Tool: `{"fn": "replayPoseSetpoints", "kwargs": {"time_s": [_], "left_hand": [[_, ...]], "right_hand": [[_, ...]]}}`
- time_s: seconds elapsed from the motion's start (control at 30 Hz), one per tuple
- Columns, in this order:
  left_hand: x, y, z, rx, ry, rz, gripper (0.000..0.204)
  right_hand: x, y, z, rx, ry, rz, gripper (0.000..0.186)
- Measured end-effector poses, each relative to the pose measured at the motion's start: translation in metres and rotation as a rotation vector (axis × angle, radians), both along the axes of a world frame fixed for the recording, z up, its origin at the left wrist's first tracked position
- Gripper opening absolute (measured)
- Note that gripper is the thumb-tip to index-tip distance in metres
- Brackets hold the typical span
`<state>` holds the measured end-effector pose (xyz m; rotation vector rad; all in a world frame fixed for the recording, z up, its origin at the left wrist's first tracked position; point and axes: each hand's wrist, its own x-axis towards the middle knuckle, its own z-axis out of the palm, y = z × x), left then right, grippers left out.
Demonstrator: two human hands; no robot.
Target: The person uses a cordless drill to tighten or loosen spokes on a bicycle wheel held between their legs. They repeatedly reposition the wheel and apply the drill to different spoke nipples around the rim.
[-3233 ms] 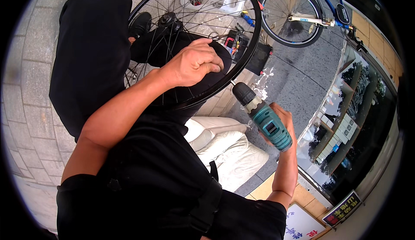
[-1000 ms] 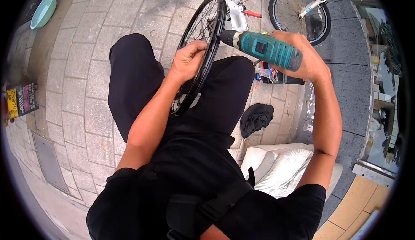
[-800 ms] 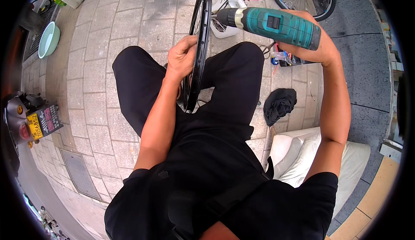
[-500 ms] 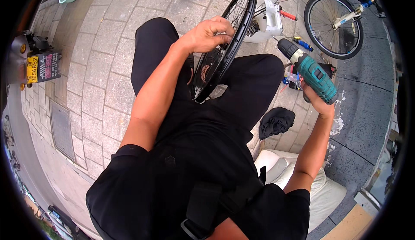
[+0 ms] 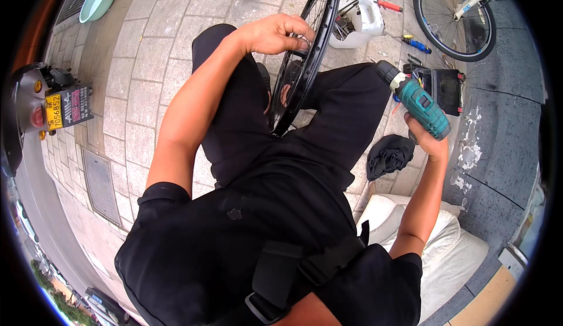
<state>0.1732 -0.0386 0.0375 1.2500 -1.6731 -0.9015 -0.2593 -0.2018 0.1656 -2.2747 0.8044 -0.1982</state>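
Between my knees a bare bicycle wheel (image 5: 317, 47) stands tilted, a black rim with thin spokes and no tyre. My left hand (image 5: 274, 34) is closed at the wheel's left side, thumb and fingers pinched among the spokes. The exact spot they grip is partly hidden. Out by my right knee, my right hand (image 5: 427, 138) wraps round the handle of a teal and black cordless drill (image 5: 423, 107). The drill's chuck points up and left, towards the wheel but well apart from it. A small bit shows at its tip.
Beyond the wheel sits a cut white plastic jug (image 5: 369, 26) holding tools. A blue screwdriver (image 5: 417, 45), a black toolbox (image 5: 446, 88) and black cloth (image 5: 390, 157) lie to the right. A bicycle (image 5: 454, 18) stands far right, a scooter (image 5: 47, 106) left, a green basin (image 5: 98, 0) far left.
The whole view has shifted slightly, bringing the black toolbox more into sight. The drill has tilted a little in my right hand. My left hand keeps its pinch at the wheel.
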Motion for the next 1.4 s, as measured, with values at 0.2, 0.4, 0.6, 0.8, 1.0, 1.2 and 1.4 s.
{"fn": "replayPoseSetpoints", "kwargs": {"time_s": [0.2,0.4,0.6,0.8,1.0,1.2,1.4], "left_hand": [[0.000,0.001,-0.004,0.001,0.021,-0.002,0.025],[0.000,0.004,-0.006,0.010,0.056,-0.002,0.026],[-0.002,0.005,0.000,0.016,0.078,-0.004,0.024],[-0.016,0.008,-0.019,0.054,0.320,0.028,0.023],[-0.034,-0.001,-0.041,0.151,0.651,0.031,0.027],[-0.038,-0.003,-0.044,0.118,0.665,-0.003,0.028],[-0.046,-0.005,-0.041,0.038,0.671,-0.033,0.023]], "right_hand": [[0.004,0.005,0.001,-0.074,-0.050,0.055,0.015],[0.015,0.007,0.013,-0.100,-0.027,0.065,0.015],[0.016,0.013,0.019,-0.016,-0.023,0.008,0.014],[0.031,0.026,0.037,-0.047,-0.040,0.093,0.015],[0.060,0.033,0.070,-0.122,-0.053,0.318,0.018],[0.087,0.032,0.080,-0.089,-0.010,0.370,0.026],[0.098,0.029,0.083,-0.071,0.037,0.371,0.027]]}}
